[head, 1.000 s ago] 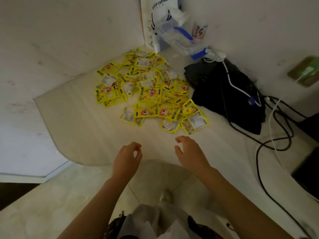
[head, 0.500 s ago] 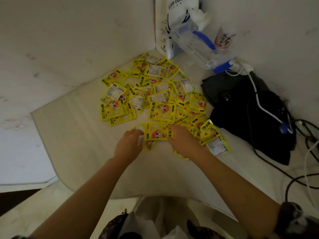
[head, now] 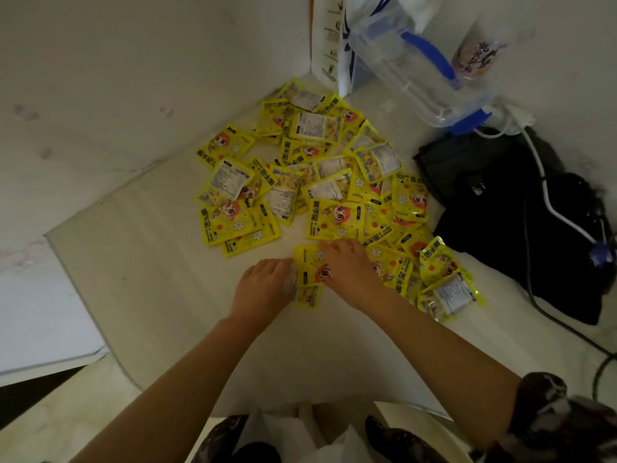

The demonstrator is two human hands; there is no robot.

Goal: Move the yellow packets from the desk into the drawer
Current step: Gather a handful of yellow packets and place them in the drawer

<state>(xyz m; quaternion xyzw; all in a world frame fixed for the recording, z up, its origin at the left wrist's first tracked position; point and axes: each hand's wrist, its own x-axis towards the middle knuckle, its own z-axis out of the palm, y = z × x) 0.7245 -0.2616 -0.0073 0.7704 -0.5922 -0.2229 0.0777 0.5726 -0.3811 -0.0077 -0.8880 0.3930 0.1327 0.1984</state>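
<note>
A heap of yellow packets point(head: 320, 192) lies spread across the corner of a pale desk point(head: 140, 262), overlapping one another, some face up with a cartoon figure, others showing a white label. Every packet in view is on the desk; no drawer appears in the frame, so none can be counted as put away, and by that measure the job looks barely begun, with nearly the whole pile left to move.

At the near edge of the heap, the person's left hand point(head: 263, 287) grips the side of a packet, fingers curled around its edge, with what may be a second packet just beneath it. The right hand point(head: 350, 267) lies flat, fingers spread, on the same packet and on its neighbours; whether it has closed on anything cannot be told. The step in hand appears to be gathering a first handful from the front of the pile.

Just right of the packets sits a black bag point(head: 521, 222) with a white cable point(head: 547, 195) and dark cords trailing over it. Behind the heap, against the wall, stand a white paper bag point(head: 329, 45) and a clear plastic container point(head: 407, 65) with blue trim.
</note>
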